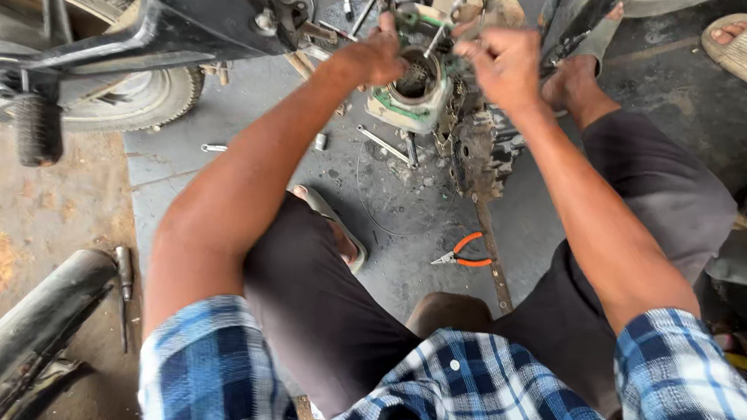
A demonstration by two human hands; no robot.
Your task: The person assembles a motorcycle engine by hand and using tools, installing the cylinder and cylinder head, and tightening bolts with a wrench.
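A grey concrete floor (pixel 405 262) is carrying everything here, stained and gritty. An engine block (pixel 445 112) is sitting on it at upper centre. Orange-handled pliers (pixel 464 254) are lying at centre right, a long wrench (pixel 383 143) just left of the block, a small spanner (pixel 213 148) at upper left. A dark exhaust pipe (pixel 33 321) is resting at lower left on dirt.

One engine block (pixel 445 112), one orange-handled pliers (pixel 462 254), one tyre (pixel 135 99), one exhaust pipe (pixel 28 325)
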